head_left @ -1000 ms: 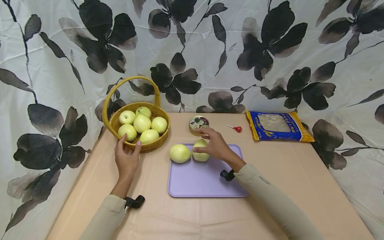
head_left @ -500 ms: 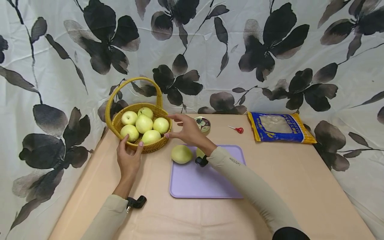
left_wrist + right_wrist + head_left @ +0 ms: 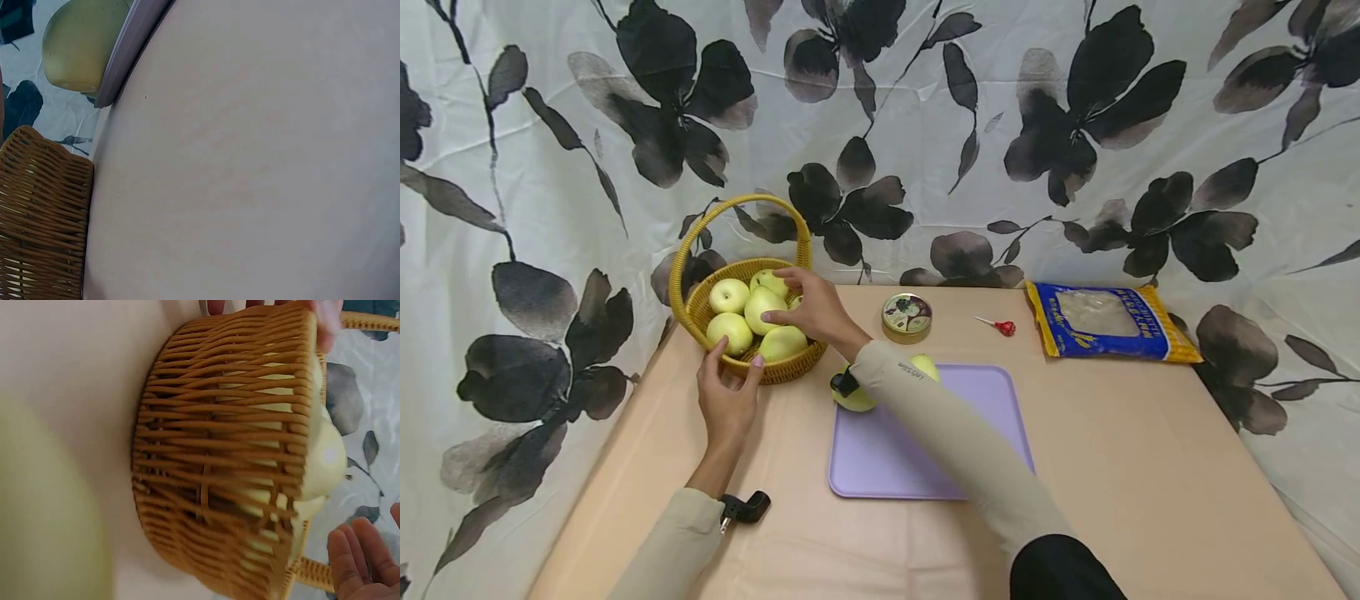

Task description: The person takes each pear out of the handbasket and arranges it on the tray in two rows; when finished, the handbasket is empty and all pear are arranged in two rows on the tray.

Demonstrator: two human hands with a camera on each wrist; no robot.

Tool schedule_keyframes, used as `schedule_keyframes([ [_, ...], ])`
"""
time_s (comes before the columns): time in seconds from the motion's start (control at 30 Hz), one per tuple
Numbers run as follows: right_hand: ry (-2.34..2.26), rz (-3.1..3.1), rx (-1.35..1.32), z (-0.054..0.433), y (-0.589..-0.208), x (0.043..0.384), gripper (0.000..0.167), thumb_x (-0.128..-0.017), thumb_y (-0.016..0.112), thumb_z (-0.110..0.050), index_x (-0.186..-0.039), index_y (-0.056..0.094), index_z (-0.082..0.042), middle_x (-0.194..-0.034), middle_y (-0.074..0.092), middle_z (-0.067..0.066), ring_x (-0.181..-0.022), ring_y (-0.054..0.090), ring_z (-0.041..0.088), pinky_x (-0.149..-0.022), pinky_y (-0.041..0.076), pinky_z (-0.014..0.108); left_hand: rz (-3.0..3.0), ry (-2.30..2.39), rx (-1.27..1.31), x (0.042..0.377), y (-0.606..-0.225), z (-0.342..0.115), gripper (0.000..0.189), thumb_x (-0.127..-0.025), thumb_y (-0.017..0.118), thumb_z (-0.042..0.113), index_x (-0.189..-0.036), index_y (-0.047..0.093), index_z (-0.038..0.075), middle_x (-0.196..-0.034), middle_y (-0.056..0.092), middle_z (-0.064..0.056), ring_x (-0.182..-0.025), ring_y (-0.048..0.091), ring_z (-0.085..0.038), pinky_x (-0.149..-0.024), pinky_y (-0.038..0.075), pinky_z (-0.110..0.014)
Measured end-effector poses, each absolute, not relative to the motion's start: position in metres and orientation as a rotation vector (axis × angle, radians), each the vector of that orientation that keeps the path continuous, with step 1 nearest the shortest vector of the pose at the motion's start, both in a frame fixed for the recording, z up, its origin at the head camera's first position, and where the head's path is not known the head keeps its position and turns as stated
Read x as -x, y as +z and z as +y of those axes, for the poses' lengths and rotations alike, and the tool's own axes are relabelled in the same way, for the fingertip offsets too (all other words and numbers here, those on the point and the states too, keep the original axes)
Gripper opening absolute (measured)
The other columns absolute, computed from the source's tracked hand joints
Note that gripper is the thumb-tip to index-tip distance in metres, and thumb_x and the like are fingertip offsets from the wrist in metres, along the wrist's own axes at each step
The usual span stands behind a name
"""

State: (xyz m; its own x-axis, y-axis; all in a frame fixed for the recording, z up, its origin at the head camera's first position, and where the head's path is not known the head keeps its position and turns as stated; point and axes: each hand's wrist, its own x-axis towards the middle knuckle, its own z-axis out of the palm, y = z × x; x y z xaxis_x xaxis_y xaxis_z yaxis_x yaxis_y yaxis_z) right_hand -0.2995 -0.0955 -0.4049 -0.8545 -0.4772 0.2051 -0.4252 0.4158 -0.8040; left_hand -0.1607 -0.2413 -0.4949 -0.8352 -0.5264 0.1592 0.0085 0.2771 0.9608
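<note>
Several yellow-green pears [image 3: 728, 335] fill a yellow woven basket [image 3: 790, 367] at the back left. My left hand [image 3: 727, 408] holds the basket's near rim, its thumb showing over the edge in the right wrist view. Above the basket's right side my right hand [image 3: 820, 312] is spread, thumb and fingers apart around a pear that it partly hides. In the right wrist view the fingers [image 3: 365, 556] stand apart from the pears. Two more pears are on the lilac tray [image 3: 880, 467], one partly under the wrist camera, the other mostly behind the sleeve.
A round tin [image 3: 906, 318] stands behind the tray. To its right lies a small red-handled tool [image 3: 1004, 328] with a thin tip. A blue and yellow bag [image 3: 1112, 323] lies at the back right. Floral cloth [image 3: 962, 150] hangs behind the table.
My right hand has let go of a pear on the tray and moved left over the basket. My left hand stays at the basket rim. The view has shifted slightly.
</note>
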Motion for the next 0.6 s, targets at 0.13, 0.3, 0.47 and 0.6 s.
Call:
schedule_keyframes([
  [0.13, -1.403, 2.624, 0.765, -0.111, -0.409, 0.308, 0.074, -0.085, 0.092, -0.034, -0.149, 0.060, -0.018, -0.144, 0.067, 0.011, -0.134, 0.064, 0.028, -0.106, 0.057, 0.038, -2.094, -1.588, -0.457, 0.161, -0.494, -0.241, 0.072, -0.101, 0.075, 0.033, -0.163, 0.041, 0.019, -0.169, 0.029, -0.013, -0.158, 0.033, -0.032, -0.122, 0.045, -0.055],
  [0.3, -1.349, 2.654, 0.667, -0.124, -0.412, 0.315, 0.070, -0.086, 0.092, -0.033, -0.147, 0.062, -0.018, -0.142, 0.068, 0.008, -0.132, 0.064, 0.025, -0.104, 0.057, 0.035, -2.088, -1.583, -0.450, 0.162, -0.493, -0.241, 0.072, -0.101, 0.075, 0.032, -0.163, 0.041, 0.019, -0.169, 0.030, -0.013, -0.158, 0.033, -0.032, -0.122, 0.045, -0.055],
  [0.47, -1.229, 2.706, 0.682, -0.137, -0.417, 0.319, 0.070, -0.085, 0.092, -0.031, -0.147, 0.062, -0.017, -0.143, 0.068, 0.005, -0.134, 0.062, 0.022, -0.110, 0.053, 0.033, -2.088, -1.579, -0.460, 0.161, -0.493, -0.241, 0.072, -0.100, 0.076, 0.032, -0.163, 0.041, 0.020, -0.168, 0.030, -0.013, -0.158, 0.033, -0.033, -0.122, 0.045, -0.054],
  [0.6, -1.064, 2.804, 0.715, -0.144, -0.424, 0.320, 0.073, -0.084, 0.093, -0.034, -0.147, 0.062, -0.017, -0.142, 0.068, 0.001, -0.134, 0.061, 0.020, -0.114, 0.049, 0.032, -2.093, -1.579, -0.467, 0.162, -0.496, -0.240, 0.072, -0.100, 0.076, 0.032, -0.162, 0.042, 0.019, -0.168, 0.030, -0.013, -0.158, 0.033, -0.033, -0.122, 0.045, -0.054],
])
